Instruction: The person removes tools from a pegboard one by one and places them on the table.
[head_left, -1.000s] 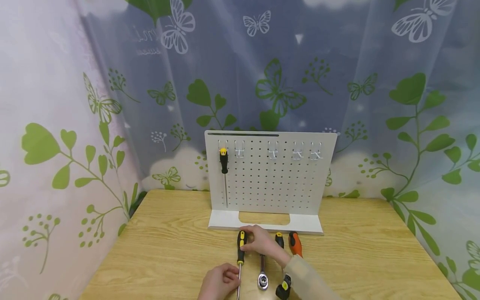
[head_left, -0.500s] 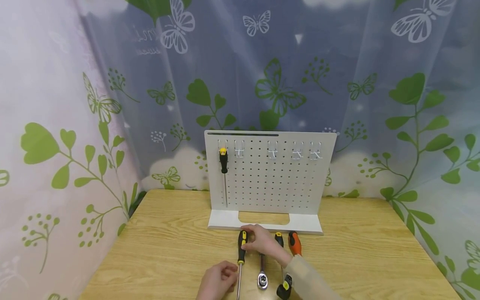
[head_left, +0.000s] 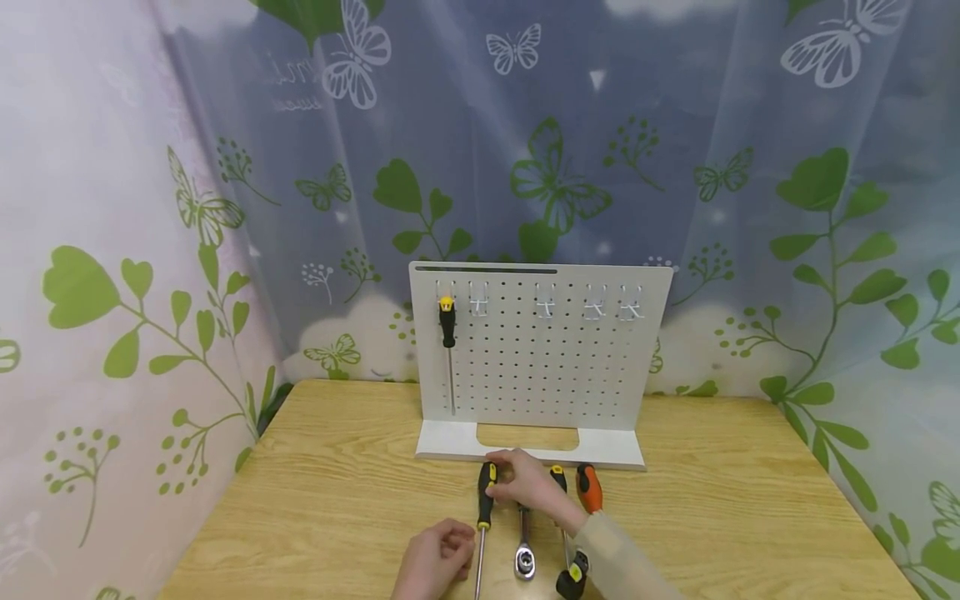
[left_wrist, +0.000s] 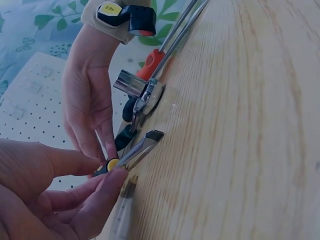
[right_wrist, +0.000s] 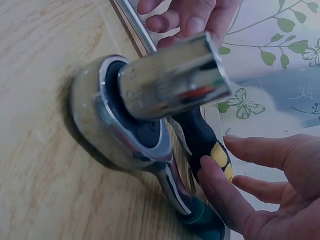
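Note:
A black-and-yellow screwdriver [head_left: 486,493] lies lengthwise on the wooden table, its flat tip [left_wrist: 154,136] pointing toward the person. My right hand [head_left: 525,483] pinches its handle between thumb and fingers, close to the handle's far end. Loosely bent, my left hand [head_left: 435,557] is just left of the metal shaft, with a narrow gap between thumb and forefinger. A chrome ratchet wrench [head_left: 525,560] lies right of the screwdriver, partly under the right hand. Its socket [right_wrist: 175,77] sticks up large in the right wrist view.
A white pegboard [head_left: 540,367] stands behind the hands, with several clear hooks [head_left: 546,302] along its top. Another screwdriver [head_left: 447,323] hangs from its leftmost hook. Right of the ratchet lie a black-and-yellow handled tool [head_left: 558,477] and an orange-handled tool [head_left: 589,487], partly covered by the right arm.
The screwdriver's handle has shifted slightly right and rolled a little, with the right hand on it. The left hand has drawn back slightly left from the shaft.

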